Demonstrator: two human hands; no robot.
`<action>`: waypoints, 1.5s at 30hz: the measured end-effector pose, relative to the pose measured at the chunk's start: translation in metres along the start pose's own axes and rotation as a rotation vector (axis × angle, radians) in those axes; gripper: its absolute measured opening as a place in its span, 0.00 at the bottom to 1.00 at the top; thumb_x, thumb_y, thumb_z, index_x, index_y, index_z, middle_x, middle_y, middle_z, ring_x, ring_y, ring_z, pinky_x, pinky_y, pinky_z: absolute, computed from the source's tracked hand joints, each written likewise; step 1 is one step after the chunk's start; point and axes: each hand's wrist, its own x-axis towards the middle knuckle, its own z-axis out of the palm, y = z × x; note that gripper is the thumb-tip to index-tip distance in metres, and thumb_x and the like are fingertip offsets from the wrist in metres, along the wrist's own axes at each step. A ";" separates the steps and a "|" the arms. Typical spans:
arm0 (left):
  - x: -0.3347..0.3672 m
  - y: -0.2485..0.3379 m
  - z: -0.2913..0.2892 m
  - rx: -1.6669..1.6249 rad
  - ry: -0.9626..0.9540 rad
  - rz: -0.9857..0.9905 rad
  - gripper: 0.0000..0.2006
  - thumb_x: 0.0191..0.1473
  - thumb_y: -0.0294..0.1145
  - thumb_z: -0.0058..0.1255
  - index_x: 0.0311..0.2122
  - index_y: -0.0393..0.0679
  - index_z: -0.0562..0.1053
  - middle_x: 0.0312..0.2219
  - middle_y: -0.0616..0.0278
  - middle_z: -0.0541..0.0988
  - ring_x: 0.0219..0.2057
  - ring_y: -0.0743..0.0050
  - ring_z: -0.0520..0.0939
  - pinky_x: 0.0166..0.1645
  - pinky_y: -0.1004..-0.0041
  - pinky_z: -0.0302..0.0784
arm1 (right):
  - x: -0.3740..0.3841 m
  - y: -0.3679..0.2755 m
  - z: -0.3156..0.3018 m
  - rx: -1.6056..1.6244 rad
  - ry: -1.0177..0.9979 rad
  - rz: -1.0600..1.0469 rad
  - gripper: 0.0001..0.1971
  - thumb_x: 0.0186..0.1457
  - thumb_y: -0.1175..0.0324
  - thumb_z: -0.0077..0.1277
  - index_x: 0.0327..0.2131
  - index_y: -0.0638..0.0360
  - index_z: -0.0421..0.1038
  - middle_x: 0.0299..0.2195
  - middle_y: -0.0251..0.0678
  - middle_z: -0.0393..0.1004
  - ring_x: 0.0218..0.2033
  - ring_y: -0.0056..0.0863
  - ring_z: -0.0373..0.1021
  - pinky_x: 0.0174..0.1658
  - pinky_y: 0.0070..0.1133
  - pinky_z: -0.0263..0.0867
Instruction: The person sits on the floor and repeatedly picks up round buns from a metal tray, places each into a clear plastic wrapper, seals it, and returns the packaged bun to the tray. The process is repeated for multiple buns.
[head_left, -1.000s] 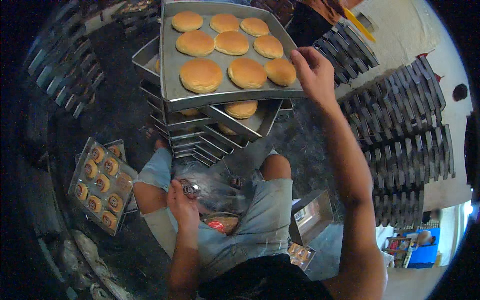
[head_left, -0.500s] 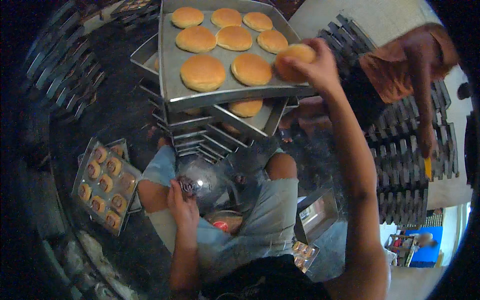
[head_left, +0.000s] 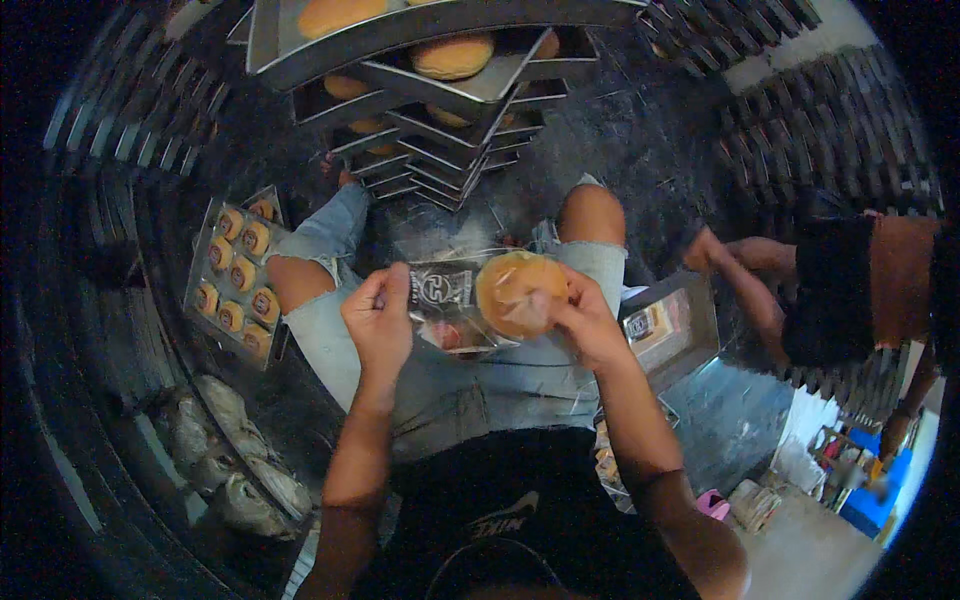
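Note:
Over my lap a clear plastic bag [head_left: 440, 287] with a dark printed panel is stretched between my hands. My left hand [head_left: 380, 318] pinches its left end, thumb on top. A round golden bun [head_left: 518, 293] lies at the bag's right part, and clear film seems to cover some of it; how far inside it sits I cannot tell. My right hand [head_left: 590, 318] grips the bun's right edge, fingers partly hidden beneath it. Beyond my knees, more golden buns [head_left: 452, 56] rest on a tall stack of metal trays [head_left: 440, 22].
Left of my leg, a metal tray [head_left: 232, 343] bears several wrapped buns. By my right thigh stands a tray [head_left: 690, 345] with printed plastic packaging. Dark tray stacks [head_left: 830, 130] line the right, where another person [head_left: 830, 290] is. Filled plastic bags [head_left: 240, 470] lie at lower left.
My right hand has brought a bun from the top tray down to my lap. My left hand now holds the bag up against it. The view has tilted downward, and the other person has shifted.

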 end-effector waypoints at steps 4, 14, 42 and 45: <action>-0.008 0.006 0.018 0.183 -0.162 0.073 0.07 0.61 0.28 0.61 0.34 0.35 0.80 0.22 0.75 0.73 0.24 0.94 0.67 0.28 0.83 0.59 | -0.030 0.000 -0.009 0.521 0.045 0.214 0.23 0.66 0.64 0.55 0.59 0.65 0.67 0.52 0.37 0.78 0.51 0.26 0.76 0.55 0.25 0.71; -0.028 0.059 0.081 -0.932 -0.534 -0.261 0.41 0.63 0.50 0.49 0.73 0.42 0.47 0.72 0.43 0.52 0.72 0.47 0.57 0.73 0.49 0.54 | -0.035 -0.039 0.053 -0.998 0.129 -1.002 0.32 0.49 0.68 0.68 0.58 0.61 0.71 0.58 0.49 0.73 0.65 0.50 0.65 0.69 0.51 0.50; -0.014 0.050 0.042 -0.784 -0.500 -0.025 0.42 0.59 0.41 0.51 0.72 0.37 0.47 0.68 0.42 0.59 0.70 0.42 0.60 0.72 0.52 0.56 | 0.012 -0.002 0.125 -0.861 0.404 -1.100 0.23 0.45 0.74 0.65 0.49 0.58 0.79 0.58 0.44 0.75 0.64 0.49 0.67 0.71 0.56 0.41; -0.013 0.053 0.037 -0.973 -0.499 -0.219 0.39 0.61 0.48 0.41 0.72 0.38 0.50 0.68 0.43 0.61 0.70 0.38 0.61 0.72 0.49 0.58 | -0.001 -0.006 0.109 -1.005 0.106 -1.012 0.19 0.48 0.73 0.64 0.46 0.57 0.79 0.61 0.46 0.72 0.68 0.48 0.61 0.71 0.56 0.40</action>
